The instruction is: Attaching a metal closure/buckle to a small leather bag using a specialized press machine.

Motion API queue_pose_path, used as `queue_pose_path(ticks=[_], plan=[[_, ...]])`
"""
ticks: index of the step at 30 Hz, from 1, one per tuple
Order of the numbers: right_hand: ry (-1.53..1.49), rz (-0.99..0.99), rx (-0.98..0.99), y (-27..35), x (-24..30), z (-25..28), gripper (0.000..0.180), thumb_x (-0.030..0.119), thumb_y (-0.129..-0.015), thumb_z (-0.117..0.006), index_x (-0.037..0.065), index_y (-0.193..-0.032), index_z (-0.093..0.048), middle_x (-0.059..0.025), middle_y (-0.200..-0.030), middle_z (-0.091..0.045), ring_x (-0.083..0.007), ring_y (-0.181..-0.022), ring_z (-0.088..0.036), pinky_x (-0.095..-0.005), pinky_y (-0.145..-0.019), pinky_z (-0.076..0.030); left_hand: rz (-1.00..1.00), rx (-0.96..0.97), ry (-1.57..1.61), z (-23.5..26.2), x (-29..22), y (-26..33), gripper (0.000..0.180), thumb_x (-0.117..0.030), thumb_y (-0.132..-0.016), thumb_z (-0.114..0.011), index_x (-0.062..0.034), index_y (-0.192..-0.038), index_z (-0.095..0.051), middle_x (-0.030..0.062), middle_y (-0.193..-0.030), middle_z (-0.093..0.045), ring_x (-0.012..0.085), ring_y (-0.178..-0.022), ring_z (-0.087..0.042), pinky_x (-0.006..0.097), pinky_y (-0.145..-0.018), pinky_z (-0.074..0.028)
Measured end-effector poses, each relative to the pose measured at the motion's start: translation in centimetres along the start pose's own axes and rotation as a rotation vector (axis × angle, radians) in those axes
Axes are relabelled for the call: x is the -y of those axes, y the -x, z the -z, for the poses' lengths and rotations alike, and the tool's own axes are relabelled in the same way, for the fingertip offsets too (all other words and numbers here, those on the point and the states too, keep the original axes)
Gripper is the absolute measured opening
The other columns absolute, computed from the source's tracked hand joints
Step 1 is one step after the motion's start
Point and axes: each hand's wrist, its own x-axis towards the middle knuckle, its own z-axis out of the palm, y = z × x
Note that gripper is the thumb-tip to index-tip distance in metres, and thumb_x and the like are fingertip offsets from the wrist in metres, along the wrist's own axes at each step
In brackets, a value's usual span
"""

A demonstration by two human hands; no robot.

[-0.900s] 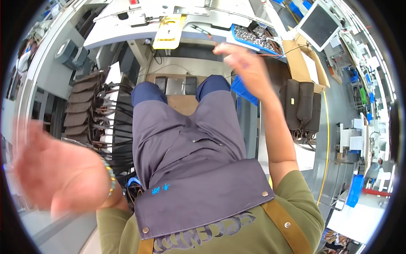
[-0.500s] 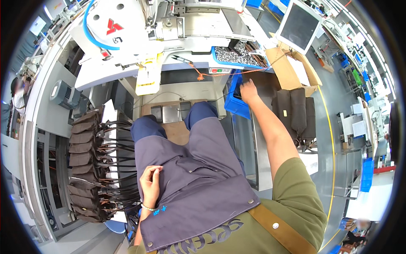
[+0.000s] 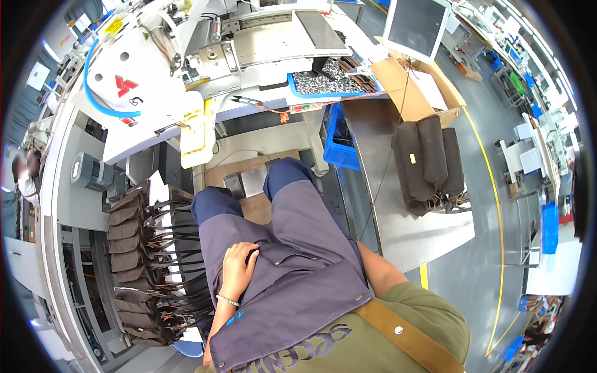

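Observation:
My left hand [image 3: 238,271] rests on the lap of my grey apron [image 3: 305,230], its fingers stretched out over the cloth. A small dark spot shows by its thumb and forefinger, too unclear to name. A beaded bracelet [image 3: 227,300] circles that wrist. My right forearm [image 3: 380,273] runs down beside my right thigh and disappears behind the apron, so my right hand is hidden. Left of my legs hangs a row of dark brown fabric pieces [image 3: 129,242] with black straps. Dark brown fabric bundles [image 3: 429,161] lie to the right on a metal table [image 3: 407,245].
A white industrial sewing machine [image 3: 146,78] stands ahead. On its bench sit a blue tray [image 3: 291,84] of small metal parts and thread snips [image 3: 246,100]. A blue bin [image 3: 341,156], a cardboard box [image 3: 398,84] and a screen [image 3: 415,28] are to the right. A metal pedal [image 3: 252,181] lies between my feet.
My right arm has drawn back from the blue bin to beside my thigh, its hand now out of sight. My left hand has uncurled and spread on the apron. The view has shifted slightly.

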Motion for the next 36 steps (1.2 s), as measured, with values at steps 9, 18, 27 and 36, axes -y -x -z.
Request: queue_pose_path(ticks=[9,18,27,36], plan=[[-0.253,-0.046,-0.060,4.5,-7.3,-3.0,0.039,0.026,-0.097,-0.047,0.003,-0.120,-0.067,-0.0135,-0.114,-0.070,-0.0229,-0.096,-0.070,-0.0391,-0.082,-0.057,-0.046,0.078,-0.014,-1.5,0.2,-1.4,0.012,-0.012,-0.090,-0.066,-0.0025,-0.098,-0.068,0.0094,-0.101,-0.069,0.0292,-0.095,-0.063,0.038,-0.084,-0.047],[-0.435,-0.124,-0.099,6.2,-12.6,-3.9,0.039,0.026,-0.098,-0.045,0.003,-0.122,-0.066,-0.0129,-0.114,-0.070,-0.0228,-0.098,-0.070,-0.0380,-0.086,-0.057,-0.030,0.129,-0.003,-1.9,0.7,-2.2,0.012,-0.012,-0.092,-0.064,-0.0021,-0.098,-0.068,0.0102,-0.103,-0.069,0.0297,-0.096,-0.063,0.038,-0.085,-0.047],[-0.616,0.031,-0.113,2.2,-11.9,-2.0,0.040,0.026,-0.098,-0.044,0.002,-0.123,-0.065,-0.0123,-0.115,-0.069,-0.0226,-0.101,-0.069,-0.0369,-0.089,-0.056,-0.011,0.191,0.036,-2.4,1.1,-3.5,0.015,-0.012,-0.093,-0.061,-0.0008,-0.100,-0.068,0.0119,-0.103,-0.069,0.0319,-0.097,-0.064,0.039,-0.088,-0.048],[-0.247,1.236,-0.236,14.9,22.7,7.5,0.037,0.012,-0.095,-0.061,-0.003,-0.128,-0.058,-0.0138,-0.121,-0.065,-0.0216,-0.110,-0.065,-0.0316,-0.097,-0.049,0.018,0.175,0.075,-2.1,2.2,-3.4,0.017,-0.016,-0.093,-0.062,-0.0006,-0.098,-0.068,0.0126,-0.099,-0.068,0.0313,-0.095,-0.063,0.041,-0.085,-0.047]])
